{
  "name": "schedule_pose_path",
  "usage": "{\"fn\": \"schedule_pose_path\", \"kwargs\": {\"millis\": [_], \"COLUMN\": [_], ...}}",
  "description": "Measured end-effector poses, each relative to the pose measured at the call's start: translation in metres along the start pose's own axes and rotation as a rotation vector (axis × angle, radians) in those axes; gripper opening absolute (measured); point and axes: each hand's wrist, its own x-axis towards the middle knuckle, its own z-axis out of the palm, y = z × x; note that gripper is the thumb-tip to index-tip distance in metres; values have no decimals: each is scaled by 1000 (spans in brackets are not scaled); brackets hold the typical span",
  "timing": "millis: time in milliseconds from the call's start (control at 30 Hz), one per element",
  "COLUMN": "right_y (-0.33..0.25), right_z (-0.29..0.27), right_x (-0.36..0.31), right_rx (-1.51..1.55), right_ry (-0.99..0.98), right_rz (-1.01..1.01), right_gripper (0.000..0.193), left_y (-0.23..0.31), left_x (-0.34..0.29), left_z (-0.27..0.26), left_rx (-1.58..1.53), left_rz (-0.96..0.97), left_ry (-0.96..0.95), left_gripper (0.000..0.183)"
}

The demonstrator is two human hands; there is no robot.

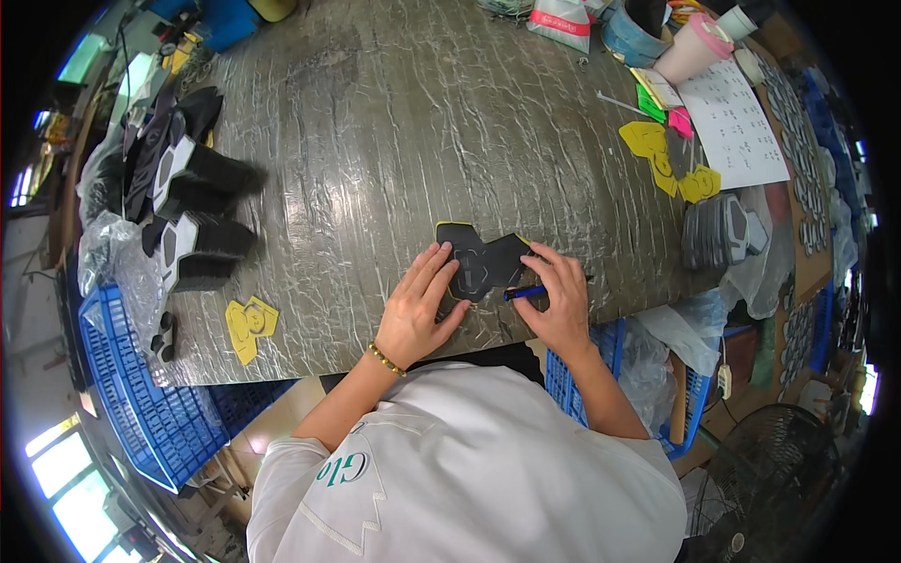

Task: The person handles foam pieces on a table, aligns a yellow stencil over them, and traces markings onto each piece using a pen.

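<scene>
White shirt [507,460], green-lettered, is nearest. One black piece [477,263] lies on the table [375,122], my left hand [418,300] on it, fingers slightly spread. My right hand [560,305] curls at its edge by one blue pen [526,293]; I cannot tell whether it pinches. One sheet [737,122] bears writing, two stacks [211,181] stand left, a blue basket [561,380] holds clear plastic [648,375].

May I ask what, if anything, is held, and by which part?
Seemingly a blue pen, mid-length, in the right hand; it and the left hand touch the dark piece.
</scene>
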Motion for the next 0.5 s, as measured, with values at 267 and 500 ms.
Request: {"fn": "schedule_pose_path", "kwargs": {"millis": [267,500], "right_y": [-1,6], "right_z": [-2,1], "right_x": [1,2], "right_rx": [27,36], "right_ry": [5,55], "right_rz": [10,-29], "right_gripper": [62,52], "left_y": [1,-3], "left_x": [2,2], "left_z": [-1,-3], "left_rx": [-49,-47], "left_rz": [-15,2], "left_ry": [13,18], "left_gripper": [61,60]}}
